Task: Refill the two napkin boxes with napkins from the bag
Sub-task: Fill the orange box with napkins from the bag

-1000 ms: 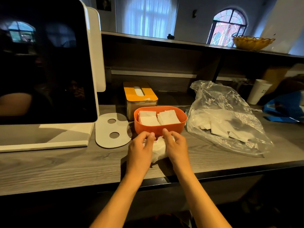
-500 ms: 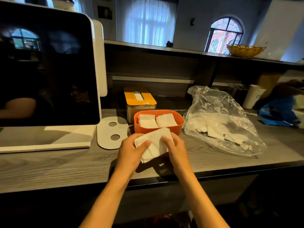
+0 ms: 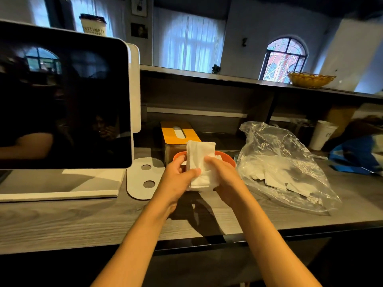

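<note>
Both hands, left [image 3: 178, 177] and right [image 3: 226, 179], clamp a napkin stack [image 3: 200, 162], raised upright off the counter [image 3: 62, 220] since a second ago, now just before the orange box [image 3: 227, 157]. Likely squaring it for loading. Yellow-lidded box [image 3: 179, 132] behind; bag [image 3: 284, 168] at right, napkins remaining. Dark monitor [image 3: 62, 104] left; arched window [image 3: 285, 58] beyond.

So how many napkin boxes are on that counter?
2. An orange open box sits just behind the raised napkin stack, mostly hidden by it. The yellow-lidded box stands right behind that. I see no others, though the big screen could hide one.
</note>
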Available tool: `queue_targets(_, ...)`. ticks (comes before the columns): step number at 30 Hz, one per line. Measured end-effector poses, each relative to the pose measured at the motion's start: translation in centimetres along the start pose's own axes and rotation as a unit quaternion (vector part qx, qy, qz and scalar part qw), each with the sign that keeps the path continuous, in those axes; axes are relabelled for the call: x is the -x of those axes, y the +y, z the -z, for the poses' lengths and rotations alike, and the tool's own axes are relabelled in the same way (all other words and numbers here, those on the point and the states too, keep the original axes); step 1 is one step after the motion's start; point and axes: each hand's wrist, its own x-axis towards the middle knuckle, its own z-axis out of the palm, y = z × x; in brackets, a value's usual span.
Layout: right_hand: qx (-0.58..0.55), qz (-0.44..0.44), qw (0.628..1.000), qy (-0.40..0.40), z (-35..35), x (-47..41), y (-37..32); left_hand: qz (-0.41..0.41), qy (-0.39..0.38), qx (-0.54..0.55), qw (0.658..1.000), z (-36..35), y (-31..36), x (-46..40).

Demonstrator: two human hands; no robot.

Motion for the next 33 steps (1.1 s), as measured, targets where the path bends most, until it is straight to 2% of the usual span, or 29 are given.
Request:
queue_targets(3, 0.047, 0.021, 0.999, 0.017, -0.2, -1.3, -1.0, -0.053, 0.046, -0.071, 0.995, 0.4, -0.1, -1.0)
queue_targets(6, 0.069, 0.027, 0.996, 0.055, -0.2, -3.5, -2.5, -0.105, 0.165, -0.132, 0.972, 1.3, -1.1, -1.9)
queue_targets(8, 0.088, 0.013, 0.994, 0.065, -0.3, -4.9, -3.4, -0.081, 0.197, -0.127, 0.969, 1.7, -1.9, -2.3)
queue_targets(13, 0.203, -0.071, 0.976, 0.038, -1.7, -7.7, -3.3, -0.035, 0.163, -0.059, 0.984, 2.0, -4.7, -3.7)
queue_targets(18, 0.370, -0.103, 0.923, 0.002, -2.8, -9.0, -2.3, -0.027, 0.155, -0.029, 0.987, 1.9, -5.0, -4.3)
queue_targets(20, 0.421, -0.089, 0.903, -0.017, -2.9, -9.2, -2.3, -0.025, 0.159, -0.021, 0.987, 2.1, -5.2, -4.5)
queue_targets(22, 0.474, -0.039, 0.879, -0.025, -2.6, -9.4, -2.6, -0.024, 0.158, -0.016, 0.987, 2.2, -5.4, -4.7)
queue_targets(25, 0.504, 0.057, 0.861, 0.020, -1.9, -9.7, -3.0, -0.024, 0.159, -0.013, 0.987, 2.2, -5.6, -4.8)
queue_targets(27, 0.483, 0.128, 0.865, 0.056, -1.9, -9.5, -3.4, -0.023, 0.159, -0.013, 0.987, 2.2, -5.6, -4.8)
queue_targets(28, 0.443, 0.142, 0.884, 0.046, -2.2, -9.2, -3.5, -0.023, 0.159, -0.015, 0.987, 2.2, -5.6, -4.9)
queue_targets(30, 0.332, 0.067, 0.940, -0.032, -3.2, -8.8, -3.2, -0.025, 0.157, -0.015, 0.987, 2.2, -5.7, -4.9)
queue_targets(31, 0.296, 0.005, 0.953, -0.071, -3.7, -8.7, -2.9, -0.028, 0.158, -0.012, 0.987, 2.2, -5.8, -4.9)
queue_targets(33, 0.290, -0.072, 0.948, -0.109, -4.3, -8.7, -2.1, -0.035, 0.158, -0.007, 0.987, 2.2, -5.8, -4.9)
